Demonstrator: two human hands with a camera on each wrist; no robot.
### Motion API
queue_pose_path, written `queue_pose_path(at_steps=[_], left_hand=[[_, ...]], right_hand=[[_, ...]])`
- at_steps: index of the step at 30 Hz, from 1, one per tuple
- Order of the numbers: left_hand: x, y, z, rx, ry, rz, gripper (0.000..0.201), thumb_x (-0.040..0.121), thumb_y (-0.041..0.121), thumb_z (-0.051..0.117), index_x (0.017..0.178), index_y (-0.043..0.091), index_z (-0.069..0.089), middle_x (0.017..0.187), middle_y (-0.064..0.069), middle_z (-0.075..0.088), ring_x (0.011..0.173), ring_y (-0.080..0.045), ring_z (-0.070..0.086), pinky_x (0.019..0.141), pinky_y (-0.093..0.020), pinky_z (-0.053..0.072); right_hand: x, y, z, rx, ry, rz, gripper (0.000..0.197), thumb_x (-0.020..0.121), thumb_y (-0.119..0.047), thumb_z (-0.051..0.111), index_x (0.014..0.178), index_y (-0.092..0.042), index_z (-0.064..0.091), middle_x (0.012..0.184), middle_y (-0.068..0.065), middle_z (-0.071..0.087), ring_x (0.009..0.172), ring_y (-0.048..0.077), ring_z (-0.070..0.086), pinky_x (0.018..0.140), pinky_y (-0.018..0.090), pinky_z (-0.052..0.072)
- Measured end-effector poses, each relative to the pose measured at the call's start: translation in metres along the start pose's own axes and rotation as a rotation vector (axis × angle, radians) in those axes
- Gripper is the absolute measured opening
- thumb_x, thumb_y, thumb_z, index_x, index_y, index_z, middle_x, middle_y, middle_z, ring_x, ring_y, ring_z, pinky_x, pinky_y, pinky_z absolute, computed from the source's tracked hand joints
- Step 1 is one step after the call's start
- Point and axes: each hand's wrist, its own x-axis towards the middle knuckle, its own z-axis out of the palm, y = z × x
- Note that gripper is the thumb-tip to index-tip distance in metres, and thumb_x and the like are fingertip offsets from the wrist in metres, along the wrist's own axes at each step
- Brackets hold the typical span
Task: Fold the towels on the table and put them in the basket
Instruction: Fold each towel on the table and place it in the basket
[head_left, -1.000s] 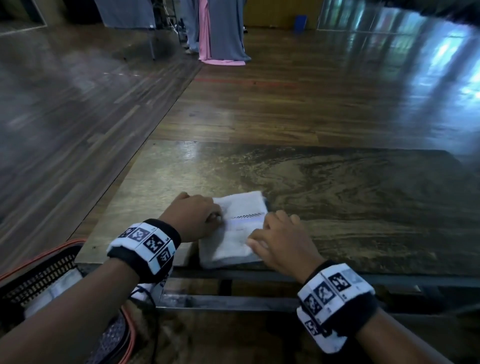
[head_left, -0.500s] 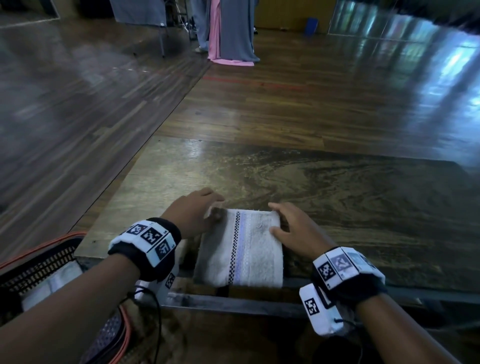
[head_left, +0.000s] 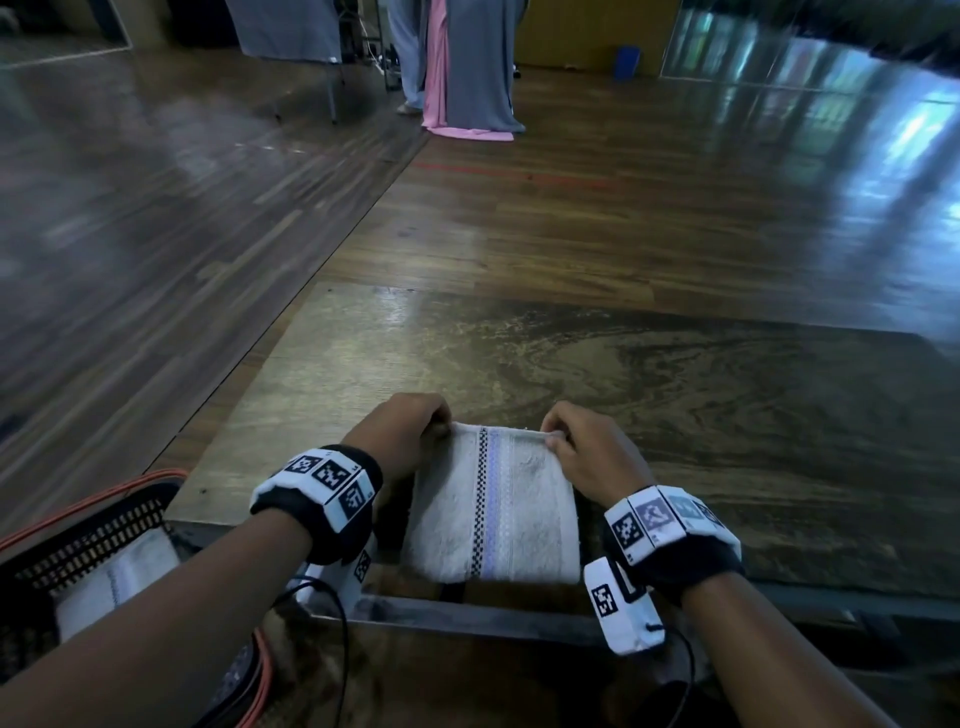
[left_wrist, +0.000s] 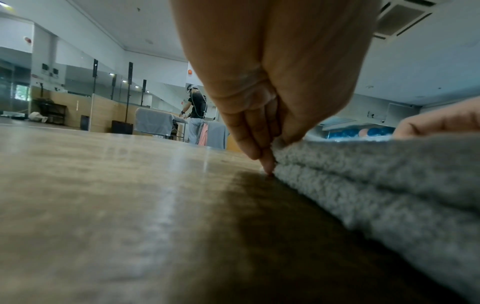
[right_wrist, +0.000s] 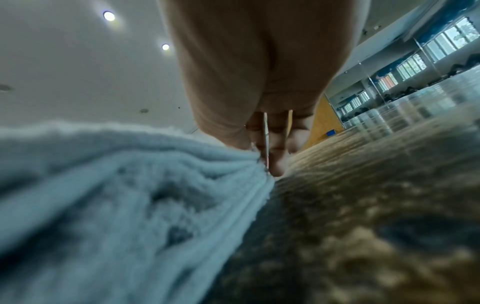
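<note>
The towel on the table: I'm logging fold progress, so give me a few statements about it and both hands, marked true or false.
1. The left hand pinches the far left corner of the towel. True.
2. The right hand rests flat on the table, off the towel. False: it pinches the towel's far right corner.
3. The towel hangs over the table's near edge. True.
4. The basket sits on the table. False: it stands lower, beside the table's left end.
5. The towel is plain white. False: it has a checkered stripe.
</note>
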Motion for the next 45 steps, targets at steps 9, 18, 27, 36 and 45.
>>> queue_pose_path(at_steps=[9,18,27,36,45], left_hand=[[-0.013,0.017,-0.002,0.186,0.153,0.041,0.016,0.089,0.019,0.051,0.102,0.024,0.058,0.110,0.007,0.057,0.099,-0.016,0.056,0.084,-0.028,0.033],[-0.046,0.044,0.041,0.273,-0.057,-0.006,0.051,0.099,0.039,0.023,0.146,0.019,0.025,0.157,0.001,0.020,0.143,-0.015,0.020,0.109,-0.039,0.027],[-0.013,0.016,0.059,0.218,-0.054,-0.153,0.066,0.093,0.055,0.008,0.149,0.023,-0.005,0.159,0.000,-0.008,0.146,-0.017,-0.011,0.116,-0.050,-0.005],[-0.032,-0.015,0.019,0.301,0.068,-0.142,0.048,0.094,0.053,0.029,0.124,0.024,0.051,0.134,0.001,0.051,0.126,-0.018,0.045,0.109,-0.045,0.023],[-0.043,-0.011,0.011,0.070,-0.106,-0.278,0.057,0.087,0.062,0.042,0.065,0.012,0.056,0.064,-0.004,0.059,0.060,-0.021,0.055,0.055,-0.031,0.037]], right_hand=[[-0.012,-0.011,0.007,-0.350,0.140,-0.111,0.013,0.093,-0.021,0.047,0.104,-0.023,0.053,0.106,0.001,0.049,0.094,0.020,0.051,0.076,0.032,0.043],[-0.042,-0.030,0.033,-0.183,-0.009,0.073,0.053,0.098,-0.044,0.027,0.145,-0.019,0.025,0.157,0.001,0.017,0.145,0.017,0.010,0.115,0.040,0.013],[-0.015,0.012,0.046,-0.247,-0.109,0.197,0.070,0.088,-0.069,0.011,0.146,-0.037,-0.011,0.158,-0.001,-0.017,0.144,0.016,-0.019,0.114,0.047,-0.013],[-0.029,0.055,-0.002,-0.287,0.093,0.238,0.054,0.094,-0.054,0.029,0.136,-0.022,0.041,0.148,0.007,0.035,0.141,0.021,0.018,0.114,0.047,0.005],[-0.028,0.019,-0.002,-0.018,-0.123,0.273,0.066,0.083,-0.070,0.037,0.083,-0.013,0.070,0.082,0.001,0.070,0.078,0.010,0.059,0.089,0.040,0.030]])
